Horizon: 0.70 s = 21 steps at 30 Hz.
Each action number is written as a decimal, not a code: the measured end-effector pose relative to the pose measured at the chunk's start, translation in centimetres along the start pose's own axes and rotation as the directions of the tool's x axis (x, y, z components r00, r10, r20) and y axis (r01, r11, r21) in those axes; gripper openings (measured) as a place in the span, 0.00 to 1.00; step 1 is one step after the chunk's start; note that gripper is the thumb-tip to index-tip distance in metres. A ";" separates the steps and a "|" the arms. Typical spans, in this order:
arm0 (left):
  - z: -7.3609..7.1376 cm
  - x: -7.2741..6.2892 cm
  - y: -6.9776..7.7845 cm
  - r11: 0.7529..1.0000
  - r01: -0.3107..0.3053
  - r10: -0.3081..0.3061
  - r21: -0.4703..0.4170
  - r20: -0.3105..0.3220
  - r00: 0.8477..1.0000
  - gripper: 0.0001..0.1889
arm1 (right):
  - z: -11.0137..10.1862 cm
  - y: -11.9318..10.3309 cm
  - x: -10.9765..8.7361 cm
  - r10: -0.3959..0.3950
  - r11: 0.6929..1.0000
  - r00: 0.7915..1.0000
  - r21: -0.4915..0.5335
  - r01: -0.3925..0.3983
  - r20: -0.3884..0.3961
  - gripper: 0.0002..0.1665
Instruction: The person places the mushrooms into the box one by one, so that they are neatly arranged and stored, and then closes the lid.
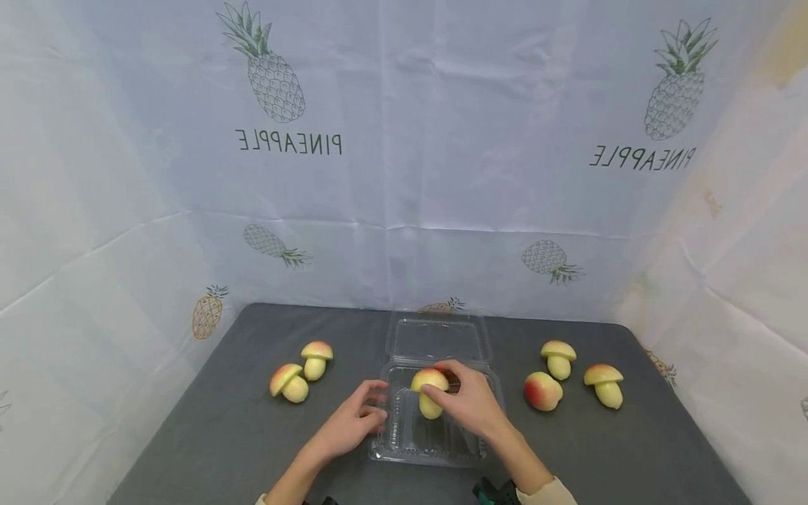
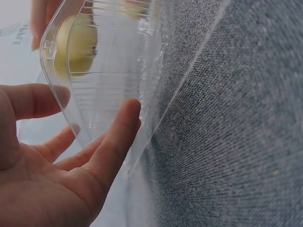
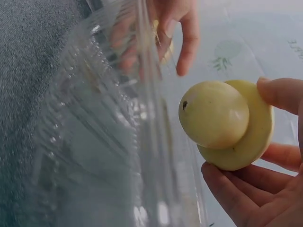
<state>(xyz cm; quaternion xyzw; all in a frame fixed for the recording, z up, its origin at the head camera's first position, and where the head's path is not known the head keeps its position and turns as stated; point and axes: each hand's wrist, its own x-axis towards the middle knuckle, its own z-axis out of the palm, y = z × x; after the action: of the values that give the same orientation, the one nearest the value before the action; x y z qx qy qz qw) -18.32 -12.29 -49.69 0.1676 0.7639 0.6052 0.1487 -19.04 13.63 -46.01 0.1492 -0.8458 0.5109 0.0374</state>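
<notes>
The right hand (image 1: 470,401) pinches a smooth, dome-capped yellow mushroom (image 3: 218,120) above a clear, ribbed plastic box (image 1: 435,459); the left hand (image 1: 347,424), fingers relaxed and parted, is at its edge. Red-blushed mushrooms (image 1: 559,366) lie either side on the grainy grey tabletop (image 1: 656,456), before creased cloth (image 1: 454,182).

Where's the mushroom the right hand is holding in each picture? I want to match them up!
Head: the mushroom is low, just right of the middle, in the right hand.
Left wrist: the mushroom is at upper left, seen through the clear container.
Right wrist: the mushroom is right of the middle, looking big.
Shared landmark: the clear container shows in all three.
</notes>
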 end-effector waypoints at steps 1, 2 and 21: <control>0.0 0.0 0.0 1.000 0.001 -0.001 0.002 0.000 1.000 0.26 | 0.2 0.0 0.1 0.004 1.000 1.000 0.002 -0.004 0.010 0.27; 0.0 0.0 0.1 1.000 0.004 -0.004 0.007 0.000 1.000 0.26 | 0.3 0.0 0.1 0.007 1.000 1.000 0.004 -0.007 0.016 0.28; 0.0 -0.1 0.3 1.000 0.000 0.000 0.002 -0.001 1.000 0.25 | 3.5 0.6 1.2 0.063 0.985 0.996 -0.163 -0.053 0.059 0.33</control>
<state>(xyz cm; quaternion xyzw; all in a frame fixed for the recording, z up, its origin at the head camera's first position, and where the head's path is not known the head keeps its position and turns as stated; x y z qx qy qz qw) -18.19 -12.23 -49.43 0.1674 0.7645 0.6046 0.1481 -20.05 10.57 -47.98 0.1373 -0.8892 0.4364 0.0076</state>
